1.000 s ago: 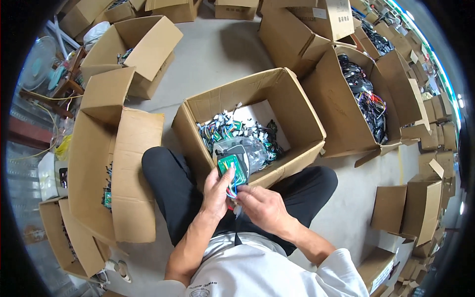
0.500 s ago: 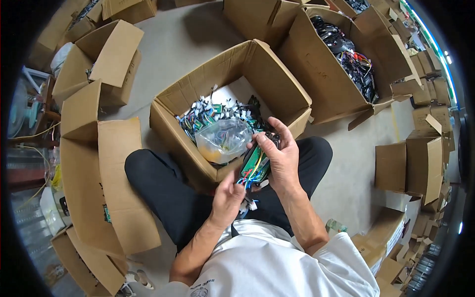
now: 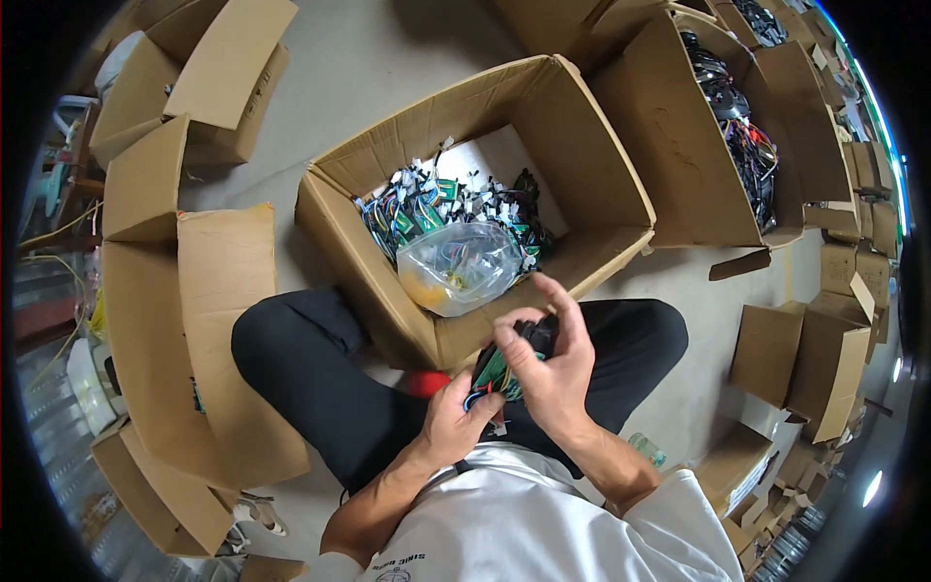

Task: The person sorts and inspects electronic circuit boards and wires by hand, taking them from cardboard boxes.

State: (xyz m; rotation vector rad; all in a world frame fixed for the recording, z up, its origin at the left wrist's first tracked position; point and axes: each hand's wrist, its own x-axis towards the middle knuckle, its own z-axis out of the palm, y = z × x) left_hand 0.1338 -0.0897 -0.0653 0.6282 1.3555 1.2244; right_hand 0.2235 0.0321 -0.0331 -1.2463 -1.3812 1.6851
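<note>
Between my hands, above my lap, is a green circuit board (image 3: 494, 374) with a black casing and coloured wires, tilted upright. My left hand (image 3: 452, 420) grips its lower end, thumb across the wires. My right hand (image 3: 560, 376) holds the upper end by its black part (image 3: 539, 335), the thumb in front and one finger raised away. Just ahead stands an open cardboard box (image 3: 383, 330). Inside it lie a heap of wired circuit boards (image 3: 424, 209) and a clear plastic bag (image 3: 465, 264) whose contents look yellowish.
A larger open carton (image 3: 669, 145) of black parts and wires (image 3: 747, 155) stands at the far right. Open cartons (image 3: 145, 339) line my left side. Smaller boxes (image 3: 766, 354) are at the right. Something red (image 3: 428, 384) sits by the near box, and a clear jar-like object (image 3: 647, 449) by my right elbow.
The board has come lower, toward my lap, and turned so less of its green face shows. My right hand has moved down with it. The view has shifted slightly.
</note>
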